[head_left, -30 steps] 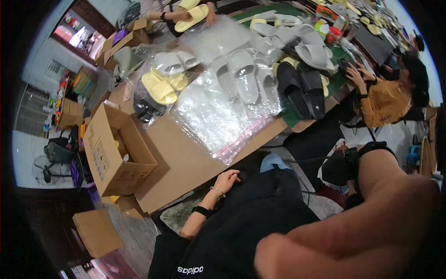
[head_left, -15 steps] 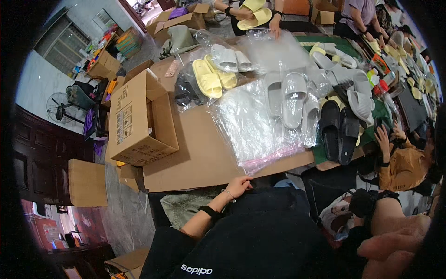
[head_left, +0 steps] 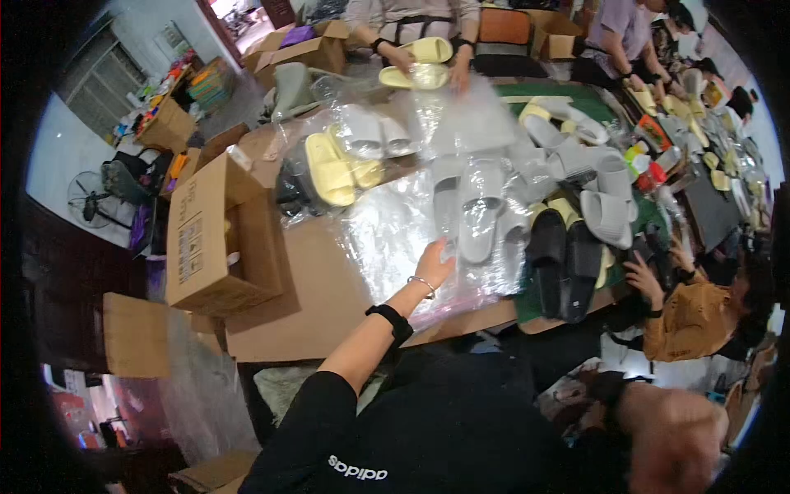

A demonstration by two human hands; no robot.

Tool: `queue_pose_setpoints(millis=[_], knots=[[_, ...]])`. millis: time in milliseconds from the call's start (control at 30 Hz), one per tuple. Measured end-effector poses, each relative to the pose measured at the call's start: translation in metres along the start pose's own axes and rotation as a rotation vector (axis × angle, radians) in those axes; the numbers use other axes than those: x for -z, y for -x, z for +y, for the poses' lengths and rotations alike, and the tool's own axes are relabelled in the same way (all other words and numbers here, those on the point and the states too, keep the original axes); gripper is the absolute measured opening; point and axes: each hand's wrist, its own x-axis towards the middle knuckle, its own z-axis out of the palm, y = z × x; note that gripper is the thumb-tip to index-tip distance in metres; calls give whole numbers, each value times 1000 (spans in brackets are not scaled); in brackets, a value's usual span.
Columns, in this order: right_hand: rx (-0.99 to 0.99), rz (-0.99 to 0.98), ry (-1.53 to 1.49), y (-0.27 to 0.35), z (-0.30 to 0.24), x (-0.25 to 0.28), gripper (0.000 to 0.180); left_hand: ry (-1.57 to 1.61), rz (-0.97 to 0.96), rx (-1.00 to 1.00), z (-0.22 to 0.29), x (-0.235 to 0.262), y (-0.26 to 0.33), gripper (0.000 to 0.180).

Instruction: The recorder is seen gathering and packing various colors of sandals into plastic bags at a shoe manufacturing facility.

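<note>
My left hand reaches over the table onto the clear plastic bags, at the near left side of the bagged grey slippers. Its fingers are bent and close together; what they grip, if anything, is hidden. My right hand is raised at the lower right, close to the view, smeared by motion. A pair of black slippers lies right of the grey ones. Farther left are bagged yellow slippers and bagged light grey slippers.
An open cardboard box stands on the cardboard-covered table at the left. Across the table, a person's hands hold yellow slippers. More loose grey slippers lie at the right, where a co-worker in brown sits.
My left hand has moved from the table's near edge forward onto the bags by the grey slippers. My right hand has shifted and blurred. The whole view has turned slightly.
</note>
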Motion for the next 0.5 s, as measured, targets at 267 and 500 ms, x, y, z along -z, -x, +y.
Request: queue_pose_setpoints(millis=[267,500], knots=[[-1172,-455,424,143,88,10,29,188,-36,451,0,-47,-83,88],[-1643,-743,231,205,128,32,30,-78,-24,541,49,-53,-102,98]])
